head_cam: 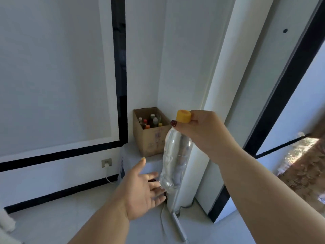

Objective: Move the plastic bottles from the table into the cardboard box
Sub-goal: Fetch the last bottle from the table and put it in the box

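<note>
A clear plastic bottle (174,161) with a yellow cap hangs upright in mid-air, and my right hand (198,131) grips it at the neck just under the cap. My left hand (142,189) is open below, palm up, its fingertips beside the bottle's base. Behind the bottle, an open cardboard box (149,138) stands in the room corner on a low white ledge. Several bottles with coloured caps stand upright inside it. The table is out of view.
A white wall with black trim fills the left side, with a socket (106,162) and a plugged white cable low down. A white post (177,199) rises right of the ledge, and a dark-framed window (281,120) lies further right. The floor below is pale.
</note>
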The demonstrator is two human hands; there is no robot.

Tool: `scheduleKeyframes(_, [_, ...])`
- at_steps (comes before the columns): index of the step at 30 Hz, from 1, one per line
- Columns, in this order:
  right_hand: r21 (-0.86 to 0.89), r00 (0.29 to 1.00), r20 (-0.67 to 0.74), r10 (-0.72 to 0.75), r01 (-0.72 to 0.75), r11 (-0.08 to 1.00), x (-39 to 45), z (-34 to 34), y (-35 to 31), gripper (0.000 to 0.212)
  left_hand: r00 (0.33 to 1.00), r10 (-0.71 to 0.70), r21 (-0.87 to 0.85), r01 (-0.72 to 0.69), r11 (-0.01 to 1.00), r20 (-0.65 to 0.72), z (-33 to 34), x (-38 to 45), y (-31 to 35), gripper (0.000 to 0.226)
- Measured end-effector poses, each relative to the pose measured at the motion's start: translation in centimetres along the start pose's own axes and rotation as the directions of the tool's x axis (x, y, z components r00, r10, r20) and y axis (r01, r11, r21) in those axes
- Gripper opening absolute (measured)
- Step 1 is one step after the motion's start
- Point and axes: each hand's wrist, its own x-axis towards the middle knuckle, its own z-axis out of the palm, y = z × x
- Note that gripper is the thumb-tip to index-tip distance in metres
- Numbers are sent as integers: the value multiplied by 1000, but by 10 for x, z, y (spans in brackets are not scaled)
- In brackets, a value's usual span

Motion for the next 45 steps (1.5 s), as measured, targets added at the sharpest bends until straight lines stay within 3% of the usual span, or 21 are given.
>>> scheduleKeyframes(7, [28, 1000, -5, -31, 31, 999, 145, 23, 32, 45, 992, 123, -79, -122, 989, 1, 8, 90, 86, 99])
scheduleKeyframes(12, [47, 999, 6, -43, 43, 998, 243, 57, 49, 45, 987, 162, -85, -160, 984, 14, -2, 164, 160, 86])
scheduleKeyframes(19, [1, 997, -74, -13, 13, 1000, 373, 108, 73, 43, 986, 164, 23, -164, 986, 19, -17, 268, 288, 81])
scheduleKeyframes(24, [5, 997, -70, 19, -18, 1000, 442, 148, 104, 34, 976, 217, 4, -217, 976, 19, -23, 329, 357, 79])
scheduleKeyframes(32, [-63, 996, 47, 79, -76, 995, 512, 225, 195, 11, 945, 324, -112, -327, 938, -49, -46, 405, 404, 76])
scheduleKeyframes(39, [-148, 978, 173, 114, -89, 985, 534, 284, 270, 8, 948, 307, -190, -317, 929, -81, -73, 465, 410, 74])
scheduleKeyframes(45, [-195, 922, 315, 226, -171, 966, 533, 310, 310, 17, 956, 269, -238, -290, 927, -119, -90, 498, 403, 74])
